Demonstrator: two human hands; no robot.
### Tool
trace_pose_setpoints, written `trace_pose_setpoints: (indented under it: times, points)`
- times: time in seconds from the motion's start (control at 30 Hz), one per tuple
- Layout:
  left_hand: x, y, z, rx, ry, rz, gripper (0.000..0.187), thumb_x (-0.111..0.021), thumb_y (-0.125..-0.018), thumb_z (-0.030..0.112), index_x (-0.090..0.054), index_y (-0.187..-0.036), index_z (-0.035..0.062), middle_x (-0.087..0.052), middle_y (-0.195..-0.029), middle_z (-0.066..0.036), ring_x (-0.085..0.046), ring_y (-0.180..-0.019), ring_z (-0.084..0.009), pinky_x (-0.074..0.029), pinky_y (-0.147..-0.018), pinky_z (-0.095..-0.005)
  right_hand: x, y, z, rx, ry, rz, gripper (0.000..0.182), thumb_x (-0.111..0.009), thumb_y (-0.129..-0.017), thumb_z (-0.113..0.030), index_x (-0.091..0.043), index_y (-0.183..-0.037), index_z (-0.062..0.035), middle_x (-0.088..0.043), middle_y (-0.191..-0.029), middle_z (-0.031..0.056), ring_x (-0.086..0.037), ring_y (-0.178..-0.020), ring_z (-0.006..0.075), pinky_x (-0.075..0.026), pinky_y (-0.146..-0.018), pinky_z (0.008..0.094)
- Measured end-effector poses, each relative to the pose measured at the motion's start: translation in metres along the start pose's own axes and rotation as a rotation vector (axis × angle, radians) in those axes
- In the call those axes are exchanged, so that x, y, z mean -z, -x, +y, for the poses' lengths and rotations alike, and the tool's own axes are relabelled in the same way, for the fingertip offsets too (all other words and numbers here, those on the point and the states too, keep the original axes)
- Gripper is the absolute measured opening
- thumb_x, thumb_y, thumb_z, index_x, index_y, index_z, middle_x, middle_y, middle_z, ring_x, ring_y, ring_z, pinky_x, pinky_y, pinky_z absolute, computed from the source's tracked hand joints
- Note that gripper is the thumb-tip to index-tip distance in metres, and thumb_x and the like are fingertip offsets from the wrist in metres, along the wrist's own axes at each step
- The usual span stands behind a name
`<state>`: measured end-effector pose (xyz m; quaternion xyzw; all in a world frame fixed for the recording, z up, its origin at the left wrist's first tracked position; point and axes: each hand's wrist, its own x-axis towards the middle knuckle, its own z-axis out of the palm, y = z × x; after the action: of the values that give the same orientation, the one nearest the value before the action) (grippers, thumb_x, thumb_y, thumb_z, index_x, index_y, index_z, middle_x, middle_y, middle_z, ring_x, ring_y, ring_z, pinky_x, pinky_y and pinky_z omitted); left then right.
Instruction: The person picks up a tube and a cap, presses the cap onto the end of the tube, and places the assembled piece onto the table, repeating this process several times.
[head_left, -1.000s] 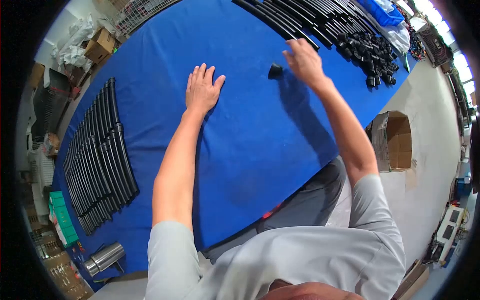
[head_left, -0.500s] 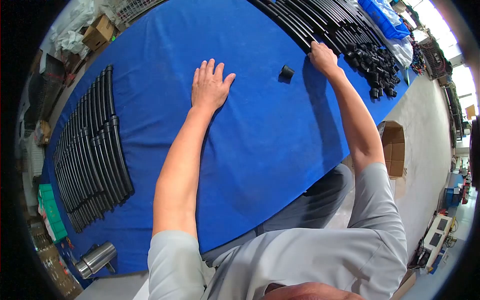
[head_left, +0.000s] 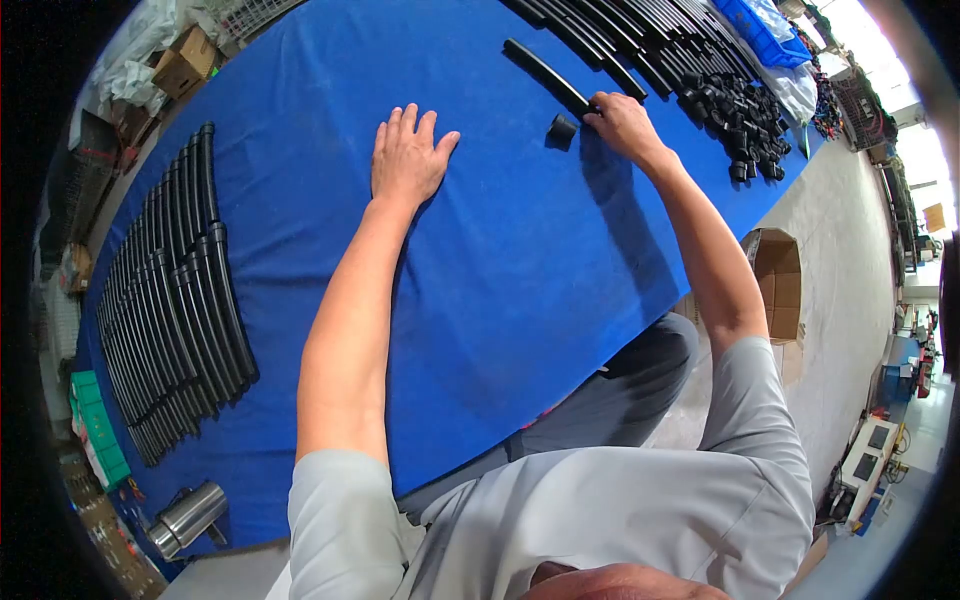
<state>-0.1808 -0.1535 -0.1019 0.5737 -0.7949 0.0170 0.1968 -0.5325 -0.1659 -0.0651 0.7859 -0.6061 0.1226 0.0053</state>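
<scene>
Head view: the right hand's (head_left: 622, 125) fingers (head_left: 600, 106) are closed on the near end of a long black plastic tube (head_left: 546, 73), which lies slanting on the blue cloth-covered tabletop (head_left: 520, 280) and runs away from the fingers. Just beside them, toward the left hand, stands a short black cylindrical pipe coupling (head_left: 562, 127), apart from the tube. The left hand (head_left: 408, 155) lies flat, fingers spread open, palm on the cloth, holding nothing. Beyond the right fingers lie a row of long black tubes (head_left: 640, 40) and a heap of black couplings (head_left: 735, 105). Far left of the left hand lies a row of black tubes with couplings fitted (head_left: 175, 300).
</scene>
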Motion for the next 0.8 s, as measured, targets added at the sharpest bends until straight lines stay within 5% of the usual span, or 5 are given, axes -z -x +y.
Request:
trace_pose_setpoints:
  times: [0.17, 0.33, 0.5, 0.8]
  points:
    - [-0.002, -0.001, -0.003, -0.027, -0.008, 0.058, 0.061, -0.052, -0.100, 0.053, -0.059, -0.138, 0.0055, -0.050, -0.149, -0.022, -0.042, -0.142, -0.0395, -0.032, -0.119, -0.0504, 0.012, 0.012, -0.027, -0.044, -0.062, 0.261, 0.035, -0.061, -0.099, -0.037, -0.067, -0.117, -0.0073, -0.067, -0.101, 0.0200, -0.067, -0.096, 0.0400, -0.055, -0.084, 0.0488]
    - [-0.002, -0.003, -0.002, -0.018, -0.006, 0.046, 0.062, -0.052, -0.100, 0.053, -0.058, -0.139, 0.0057, -0.049, -0.151, -0.022, -0.041, -0.143, -0.0392, -0.030, -0.120, -0.0495, 0.020, 0.031, -0.079, 0.153, -0.098, 0.014, 0.043, -0.070, -0.093, -0.037, -0.063, -0.125, -0.0091, -0.060, -0.120, 0.0171, -0.063, -0.111, 0.0369, -0.055, -0.092, 0.0449]
    - [-0.002, -0.003, -0.001, 0.007, -0.017, 0.014, 0.062, -0.051, -0.100, 0.054, -0.057, -0.141, 0.0063, -0.048, -0.151, -0.021, -0.040, -0.144, -0.0375, -0.030, -0.120, -0.0491, 0.013, 0.024, -0.075, 0.120, -0.090, 0.025, 0.033, -0.072, -0.091, -0.020, -0.058, -0.117, -0.0062, -0.057, -0.115, 0.0181, -0.063, -0.108, 0.0375, -0.054, -0.089, 0.0485]
    - [0.001, -0.002, 0.000, 0.007, -0.014, 0.014, 0.062, -0.051, -0.100, 0.054, -0.058, -0.140, 0.0065, -0.048, -0.151, -0.020, -0.040, -0.144, -0.0376, -0.031, -0.120, -0.0490, 0.025, 0.041, -0.079, 0.157, -0.222, 0.056, 0.029, -0.075, -0.087, -0.022, -0.054, -0.101, -0.0084, -0.064, -0.092, 0.0142, -0.066, -0.090, 0.0387, -0.055, -0.075, 0.0471]
